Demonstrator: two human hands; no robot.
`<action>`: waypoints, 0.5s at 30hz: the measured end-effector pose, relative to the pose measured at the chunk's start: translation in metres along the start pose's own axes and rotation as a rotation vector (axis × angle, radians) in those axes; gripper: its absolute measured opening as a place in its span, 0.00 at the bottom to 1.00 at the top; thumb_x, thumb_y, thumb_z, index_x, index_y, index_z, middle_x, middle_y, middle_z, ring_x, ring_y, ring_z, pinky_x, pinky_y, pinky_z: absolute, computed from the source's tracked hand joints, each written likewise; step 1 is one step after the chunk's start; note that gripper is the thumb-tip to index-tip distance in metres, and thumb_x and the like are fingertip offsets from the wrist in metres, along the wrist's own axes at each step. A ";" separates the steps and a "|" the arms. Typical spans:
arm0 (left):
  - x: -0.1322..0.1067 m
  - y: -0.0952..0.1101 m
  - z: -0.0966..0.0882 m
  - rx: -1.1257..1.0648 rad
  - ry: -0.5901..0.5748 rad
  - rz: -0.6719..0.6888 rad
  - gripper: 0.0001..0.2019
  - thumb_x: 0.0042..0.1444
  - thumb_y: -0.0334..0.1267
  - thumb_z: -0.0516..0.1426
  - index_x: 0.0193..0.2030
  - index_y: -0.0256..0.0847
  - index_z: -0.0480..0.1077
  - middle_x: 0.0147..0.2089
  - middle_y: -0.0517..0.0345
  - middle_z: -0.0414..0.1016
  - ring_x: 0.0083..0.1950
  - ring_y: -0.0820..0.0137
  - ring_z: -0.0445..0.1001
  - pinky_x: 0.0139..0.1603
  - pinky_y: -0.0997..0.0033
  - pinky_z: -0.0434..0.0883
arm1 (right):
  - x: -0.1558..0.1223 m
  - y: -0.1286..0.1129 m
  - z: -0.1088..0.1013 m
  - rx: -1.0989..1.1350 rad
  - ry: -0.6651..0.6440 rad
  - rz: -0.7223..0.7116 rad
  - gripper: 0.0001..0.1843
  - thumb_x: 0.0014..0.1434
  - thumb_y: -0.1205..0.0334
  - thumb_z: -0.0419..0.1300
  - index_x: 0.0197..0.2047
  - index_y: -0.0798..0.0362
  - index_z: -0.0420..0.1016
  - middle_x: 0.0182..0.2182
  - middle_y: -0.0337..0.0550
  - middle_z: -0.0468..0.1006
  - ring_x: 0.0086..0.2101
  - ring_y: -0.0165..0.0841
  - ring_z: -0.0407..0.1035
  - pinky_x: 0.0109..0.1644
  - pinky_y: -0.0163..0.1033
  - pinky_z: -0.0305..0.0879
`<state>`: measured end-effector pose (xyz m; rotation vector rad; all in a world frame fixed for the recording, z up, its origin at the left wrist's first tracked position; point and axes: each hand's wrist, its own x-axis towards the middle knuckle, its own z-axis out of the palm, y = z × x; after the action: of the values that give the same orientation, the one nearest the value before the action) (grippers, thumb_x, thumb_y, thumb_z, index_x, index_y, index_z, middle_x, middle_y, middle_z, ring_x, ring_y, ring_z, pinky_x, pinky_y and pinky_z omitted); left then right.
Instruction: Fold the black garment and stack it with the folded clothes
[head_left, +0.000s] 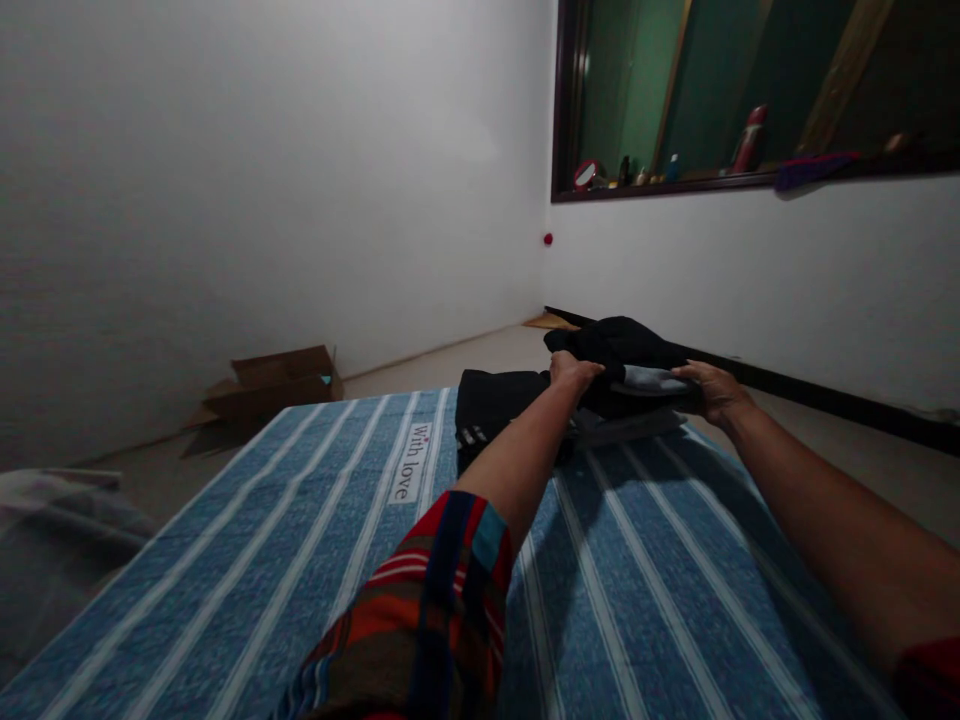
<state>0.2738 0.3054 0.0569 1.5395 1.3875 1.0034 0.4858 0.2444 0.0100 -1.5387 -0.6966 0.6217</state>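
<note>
left hand (574, 372) gripping left end of black garment bundle (622, 350) | right hand (709, 388) closed on its right end | bundle at bed's (300, 540) far edge, atop folded dark clothes (495, 405), long axis left-right, spanning both hands | both equally near

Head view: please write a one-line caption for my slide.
Both hands, left and right, grip a stack of dark clothes at the far end of a blue striped bedsheet.

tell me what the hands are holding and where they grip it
Both hands grip a pile of dark clothes on the striped bed: left hand at its left edge, right hand at its right.
</note>
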 end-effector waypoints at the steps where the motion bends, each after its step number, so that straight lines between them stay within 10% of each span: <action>1: -0.003 -0.004 0.000 0.042 -0.001 -0.001 0.36 0.38 0.33 0.70 0.55 0.27 0.63 0.57 0.30 0.66 0.59 0.52 0.65 0.56 0.61 0.64 | 0.002 0.008 0.005 -0.044 0.015 0.019 0.27 0.45 0.60 0.65 0.51 0.54 0.73 0.33 0.45 0.77 0.27 0.33 0.69 0.27 0.35 0.66; 7: -0.023 -0.033 0.003 0.549 -0.224 0.383 0.27 0.51 0.28 0.57 0.59 0.42 0.63 0.61 0.41 0.59 0.63 0.51 0.60 0.59 0.56 0.61 | 0.009 0.043 0.018 -0.379 0.105 -0.029 0.29 0.44 0.58 0.66 0.51 0.60 0.75 0.35 0.49 0.77 0.33 0.37 0.71 0.32 0.36 0.65; 15: -0.031 -0.039 0.007 0.939 -0.376 0.497 0.28 0.53 0.34 0.53 0.62 0.52 0.58 0.58 0.51 0.62 0.56 0.54 0.67 0.52 0.52 0.68 | -0.008 0.001 0.037 -0.918 -0.045 -0.454 0.28 0.52 0.67 0.56 0.58 0.47 0.70 0.54 0.48 0.69 0.54 0.44 0.61 0.57 0.47 0.56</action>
<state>0.2645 0.2764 0.0165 2.6909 1.2762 0.2358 0.4535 0.2634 0.0055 -2.0842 -1.4379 -0.0480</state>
